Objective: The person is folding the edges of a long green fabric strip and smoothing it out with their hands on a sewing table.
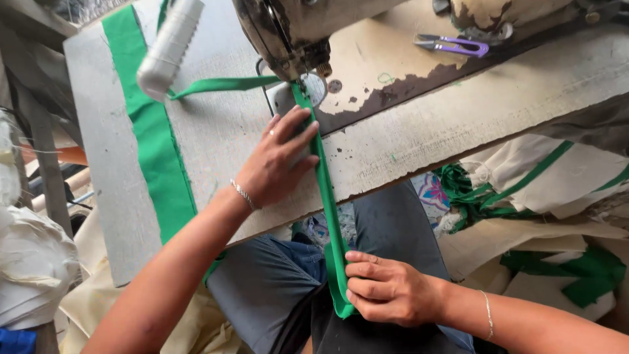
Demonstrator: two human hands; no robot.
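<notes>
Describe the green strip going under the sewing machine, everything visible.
The green strip is a narrow folded band of bright green woven-looking cloth. It runs straight from under the sewing machine across the worn table edge down to the lap. The left hand presses it flat on the table; the right hand pinches its lower end, apparently taut.

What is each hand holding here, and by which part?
The right hand grips the green fabric strip at its near, hanging end. The left hand only presses flat on the strip near the sewing machine.
</notes>
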